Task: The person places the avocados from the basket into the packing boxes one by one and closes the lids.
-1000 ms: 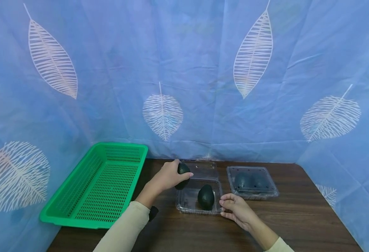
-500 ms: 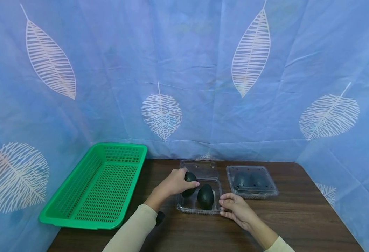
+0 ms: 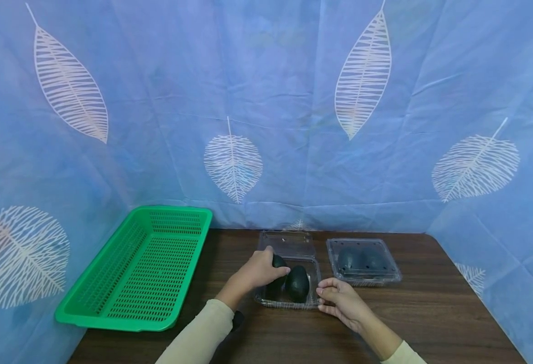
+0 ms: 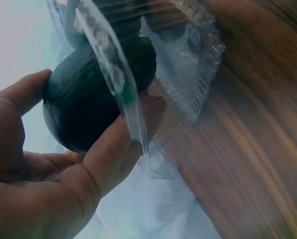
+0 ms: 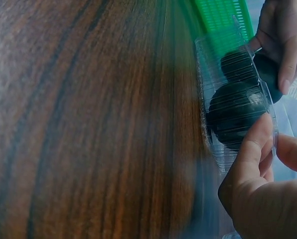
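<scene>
My left hand (image 3: 256, 270) grips a dark green avocado (image 4: 76, 102) over the left half of a clear plastic clamshell container (image 3: 289, 305), whose lid (image 3: 289, 243) is folded back. In the left wrist view, thumb and fingers curl round the avocado, which reaches below the container's rim. A second avocado (image 3: 297, 284) lies in the right half, beside the held one. My right hand (image 3: 343, 302) pinches the container's right edge; the right wrist view shows the thumb (image 5: 257, 130) against its clear wall. The held avocado is partly hidden by my left hand in the head view.
A green perforated basket (image 3: 189, 275) stands at the left. To the right, a closed clear container (image 3: 391, 275) has two avocados inside. A blue leaf-patterned cloth (image 3: 284, 167) hangs behind the dark wooden table (image 3: 435, 303).
My left hand has moved right and downward, bringing its avocado from above the container's left edge into its left half. My right hand has stayed at the container's edge.
</scene>
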A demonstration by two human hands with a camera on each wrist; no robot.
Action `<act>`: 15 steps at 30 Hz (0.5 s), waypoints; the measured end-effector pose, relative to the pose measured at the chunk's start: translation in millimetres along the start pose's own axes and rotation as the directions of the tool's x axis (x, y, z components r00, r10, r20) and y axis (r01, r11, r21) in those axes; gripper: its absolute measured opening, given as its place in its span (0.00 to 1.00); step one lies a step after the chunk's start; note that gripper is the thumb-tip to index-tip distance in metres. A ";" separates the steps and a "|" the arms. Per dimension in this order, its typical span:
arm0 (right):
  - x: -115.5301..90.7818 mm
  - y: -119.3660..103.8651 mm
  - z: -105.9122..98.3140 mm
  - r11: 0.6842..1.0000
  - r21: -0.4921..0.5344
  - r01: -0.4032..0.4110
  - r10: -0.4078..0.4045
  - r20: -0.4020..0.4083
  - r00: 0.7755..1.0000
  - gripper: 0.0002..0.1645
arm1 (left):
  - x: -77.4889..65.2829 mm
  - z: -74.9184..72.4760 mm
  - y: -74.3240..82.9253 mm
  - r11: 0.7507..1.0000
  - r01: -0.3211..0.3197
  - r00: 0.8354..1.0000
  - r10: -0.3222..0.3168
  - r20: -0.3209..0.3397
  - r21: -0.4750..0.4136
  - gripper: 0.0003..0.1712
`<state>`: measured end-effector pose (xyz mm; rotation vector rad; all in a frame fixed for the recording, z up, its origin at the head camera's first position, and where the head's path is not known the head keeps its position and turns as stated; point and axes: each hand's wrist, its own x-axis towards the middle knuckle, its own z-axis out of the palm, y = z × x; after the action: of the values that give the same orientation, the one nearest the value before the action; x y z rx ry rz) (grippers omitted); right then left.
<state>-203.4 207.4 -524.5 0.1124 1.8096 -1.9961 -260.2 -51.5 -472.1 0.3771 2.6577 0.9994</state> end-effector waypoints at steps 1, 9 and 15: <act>0.0 0.0 0.0 1.000 0.000 0.000 0.000 -0.005 1.000 0.21 | 0.3 1.2 0.7 1.000 0.003 1.000 -0.003 -0.002 0.011 0.49; -2.4 0.4 0.8 1.000 0.021 0.001 -0.001 0.010 1.000 0.20 | 1.7 13.7 6.3 0.992 0.041 0.999 -0.038 -0.024 0.119 0.30; -1.2 1.0 1.5 0.999 0.033 -0.003 0.003 0.002 1.000 0.20 | 1.8 23.4 9.7 0.979 0.055 0.998 -0.046 -0.049 0.198 0.25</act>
<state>-201.6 206.2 -524.8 0.1231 1.7751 -2.0234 -252.4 -29.8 -482.8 0.3300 2.8017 0.7368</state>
